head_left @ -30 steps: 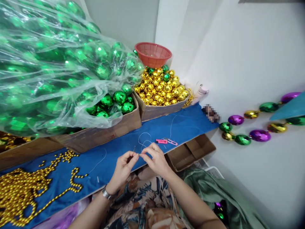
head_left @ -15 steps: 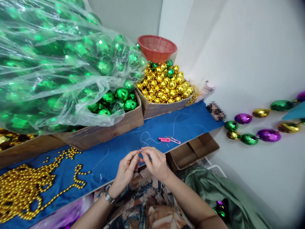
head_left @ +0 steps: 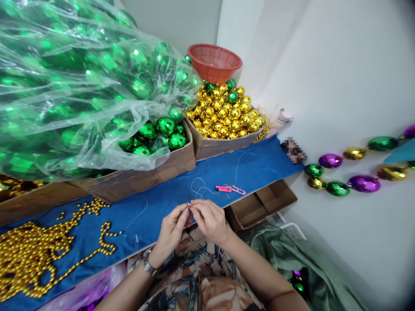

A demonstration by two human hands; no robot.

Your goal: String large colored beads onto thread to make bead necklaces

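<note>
In front of my body, my left hand (head_left: 173, 226) and my right hand (head_left: 210, 221) meet over the table's front edge. Thumb and forefinger of each are pinched together, fingertips almost touching. A tiny thin pale piece (head_left: 189, 204) shows at the fingertips, too small to name. Just beyond them a fine white thread (head_left: 196, 180) lies in loose loops on the blue cloth (head_left: 168, 188). Beside it is a small pink tool (head_left: 223, 188) with a looped end. To the left, another thread (head_left: 142, 212) runs to a string of gold beads (head_left: 105, 242).
A clear bag of green balls (head_left: 97, 86) rests over cardboard boxes (head_left: 149, 177) at the left. Behind stands a box of gold balls (head_left: 223, 112) with a red basket (head_left: 215, 71) on top. An open carton (head_left: 259, 207) sits below the table, near green fabric (head_left: 301, 255).
My hands stay pinched together, and the right fingertips have shifted slightly left, closer to the left ones. Nothing on the table has visibly moved.
</note>
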